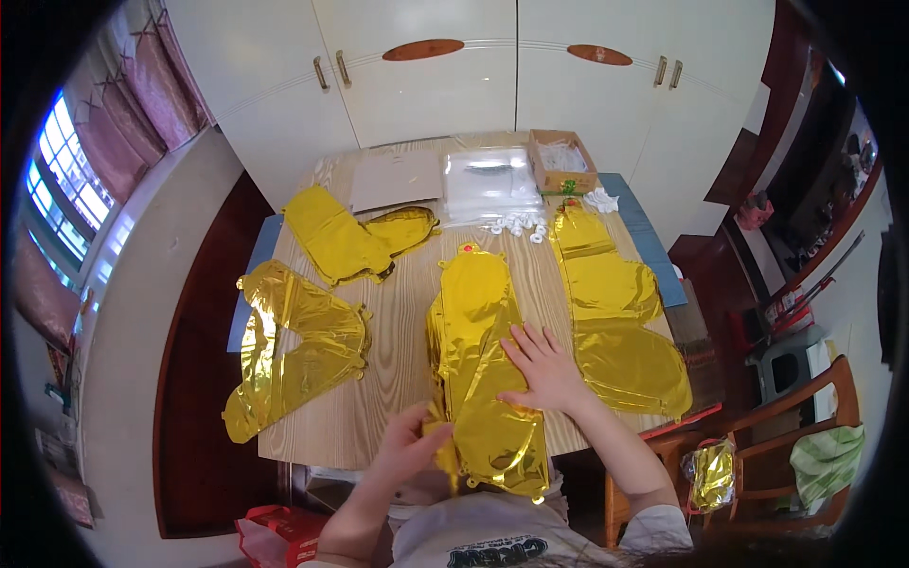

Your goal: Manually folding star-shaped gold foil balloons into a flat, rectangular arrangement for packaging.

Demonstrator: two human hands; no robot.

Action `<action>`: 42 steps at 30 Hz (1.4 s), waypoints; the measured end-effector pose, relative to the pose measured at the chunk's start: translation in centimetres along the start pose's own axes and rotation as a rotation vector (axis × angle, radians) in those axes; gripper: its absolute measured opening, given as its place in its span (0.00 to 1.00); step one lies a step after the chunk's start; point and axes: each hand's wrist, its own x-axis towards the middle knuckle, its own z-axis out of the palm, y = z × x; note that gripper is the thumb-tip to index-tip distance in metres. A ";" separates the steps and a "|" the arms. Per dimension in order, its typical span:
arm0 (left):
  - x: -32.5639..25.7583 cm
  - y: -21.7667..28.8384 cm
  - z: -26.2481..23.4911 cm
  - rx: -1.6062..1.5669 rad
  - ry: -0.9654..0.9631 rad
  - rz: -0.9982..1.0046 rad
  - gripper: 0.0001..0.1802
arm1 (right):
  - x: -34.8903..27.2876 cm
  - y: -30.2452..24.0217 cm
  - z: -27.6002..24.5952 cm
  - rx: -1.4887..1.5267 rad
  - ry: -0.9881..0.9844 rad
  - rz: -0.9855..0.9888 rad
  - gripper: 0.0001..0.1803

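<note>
A flat, uninflated gold foil balloon [478, 327], folded lengthwise, lies in front of me with its lower end at the table's near edge. My right hand [544, 371] rests flat on its right side, fingers spread. At its lower left edge, my left hand [417, 441] is closed with thumb and fingers around a loose gold foil flap [441, 451]. A small red spot marks the balloon's top end. To the left lies a curved gold foil balloon [298, 346]; another, with a bent shape [331, 232], is behind it. A long wavy one [620, 327] lies at the right.
Along the back of the wooden table [393, 379] are a grey-beige board [398, 182], clear plastic sheets [490, 185] and a cardboard box [589, 178]. Several small white rings [517, 225] lie before them. A wooden chair [843, 398] with a gold foil packet [712, 475] stands to the right.
</note>
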 end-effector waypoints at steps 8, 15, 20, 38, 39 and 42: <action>5.0 -2.6 4.7 0.930 -0.073 0.660 0.11 | -0.1 0.8 0.5 0.173 0.186 -0.029 0.37; 5.3 -3.7 6.1 0.988 -0.114 0.585 0.14 | -0.1 0.2 -0.3 0.517 0.225 -0.041 0.21; 4.8 -4.2 5.3 1.035 -0.203 0.560 0.15 | 0.2 -0.1 -0.2 0.493 0.240 -0.126 0.19; 3.7 -5.9 4.3 1.310 -0.291 0.689 0.36 | 16.7 -4.6 1.2 0.681 -0.083 0.110 0.24; 3.6 -6.0 4.3 1.307 -0.303 0.683 0.36 | 16.9 -4.7 1.2 0.712 -0.080 0.089 0.22; 3.9 -6.4 4.2 1.308 -0.337 0.712 0.37 | 17.4 -4.7 2.7 0.712 -0.042 0.053 0.18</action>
